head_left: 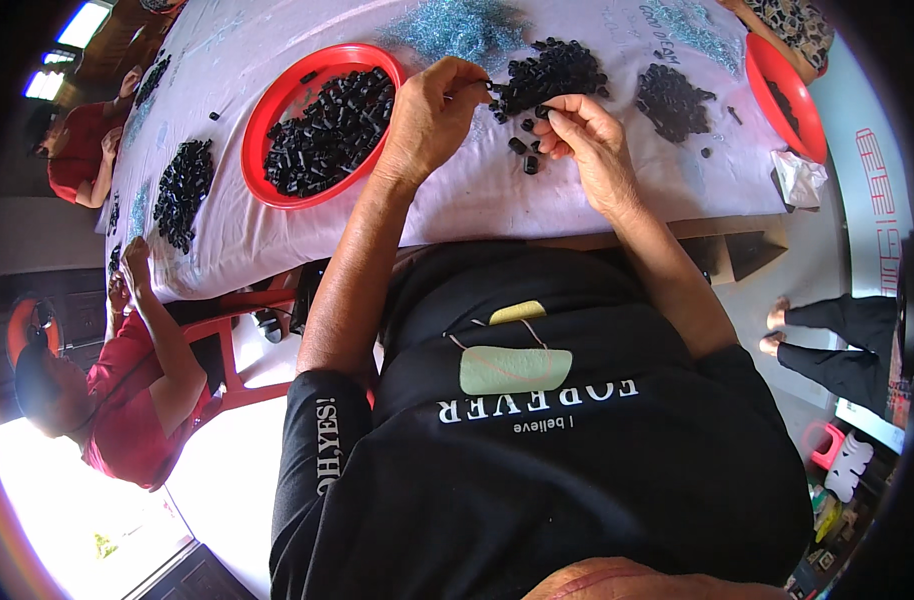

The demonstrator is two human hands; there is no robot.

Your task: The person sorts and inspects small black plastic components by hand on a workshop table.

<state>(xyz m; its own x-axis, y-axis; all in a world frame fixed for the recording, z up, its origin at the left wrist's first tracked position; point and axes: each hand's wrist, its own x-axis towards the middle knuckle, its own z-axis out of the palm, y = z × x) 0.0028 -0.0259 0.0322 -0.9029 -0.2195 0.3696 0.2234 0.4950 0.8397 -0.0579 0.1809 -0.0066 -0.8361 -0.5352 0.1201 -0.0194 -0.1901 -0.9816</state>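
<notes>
Over the cloth-covered table, my left hand (443,108) is closed in a pinch, its fingertips on a small black part at the edge of a pile of black plastic parts (552,76). My right hand (589,145) holds a short black cylindrical part (544,112) between thumb and fingers. A few loose black parts (530,164) lie beside its fingertips. Left of my left forearm stands a red basin (250,150) heaped with similar black parts. What exactly sits in the left fingertips is partly hidden.
Bluish clear small pieces (457,32) lie heaped at the far side. More black piles (672,103) (184,195) flank my work spot. Another red basin (815,140) and crumpled white plastic (800,180) are at the right edge. People in red (142,390) sit along the left side.
</notes>
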